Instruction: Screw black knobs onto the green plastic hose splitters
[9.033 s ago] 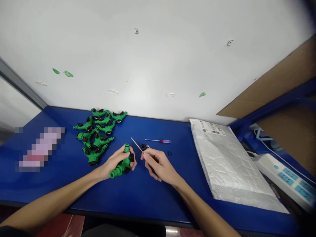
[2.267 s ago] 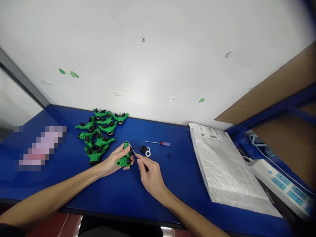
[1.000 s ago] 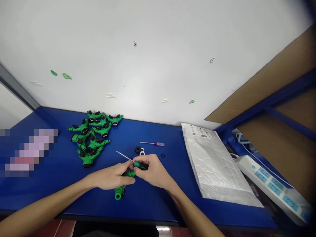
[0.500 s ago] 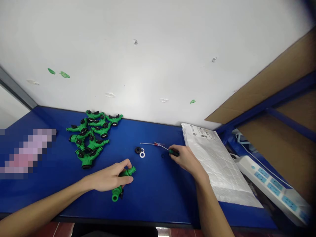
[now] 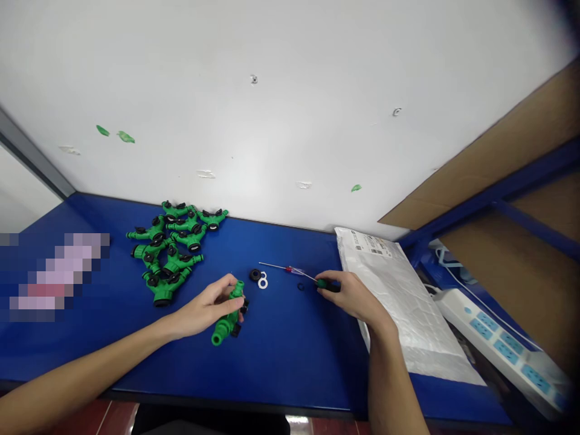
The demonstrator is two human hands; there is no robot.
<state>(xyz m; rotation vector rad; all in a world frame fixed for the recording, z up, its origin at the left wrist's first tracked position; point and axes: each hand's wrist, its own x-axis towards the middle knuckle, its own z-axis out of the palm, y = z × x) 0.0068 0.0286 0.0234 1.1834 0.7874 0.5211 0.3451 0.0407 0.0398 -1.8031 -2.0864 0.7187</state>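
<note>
My left hand grips a green two-way hose splitter with black valve levers, its thumb across the body and one outlet pointing toward me. On the right, my right hand has its fingers closed around the dark green and black handle of a screwdriver, whose thin shaft points left. A second screwdriver with a red and clear handle lies beside that shaft. Between the hands rest a black ring-shaped cap, white washers and a small black O-ring.
Several more green splitters cluster on the blue table at the left rear. A white padded mailing bag lies on the right, with a power strip beyond it. A white wall rises behind.
My left hand has lifted and turned the splitter, so more of its body and levers show. My right hand has shifted slightly right with the screwdriver, uncovering the O-ring more.
</note>
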